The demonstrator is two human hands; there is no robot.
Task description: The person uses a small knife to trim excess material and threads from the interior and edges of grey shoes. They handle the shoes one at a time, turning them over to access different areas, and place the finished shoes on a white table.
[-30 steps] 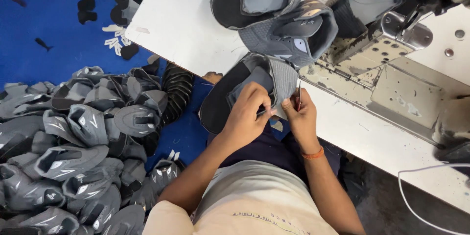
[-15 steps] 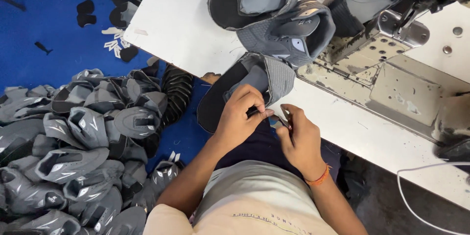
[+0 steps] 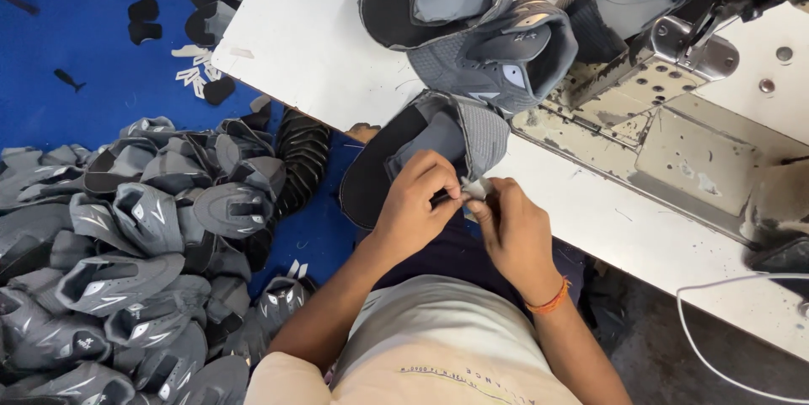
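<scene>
A grey and black shoe upper (image 3: 421,148) hangs over the near edge of the white table (image 3: 312,42). My left hand (image 3: 417,203) grips its grey mesh edge with fingers pinched. My right hand (image 3: 506,224), with an orange band at the wrist, pinches a small pale tab at that same edge. The fingertips of both hands meet there. What lies between the fingers is mostly hidden.
Two more grey shoe uppers (image 3: 497,42) lie stacked on the table beside a sewing machine (image 3: 674,93). A big heap of grey uppers (image 3: 143,245) covers the blue floor at left. A white cable (image 3: 725,346) loops at lower right.
My right hand has dropped from the upper's right edge and come in towards my left hand. Both hands now pinch together at the lower edge. The upper has shifted slightly.
</scene>
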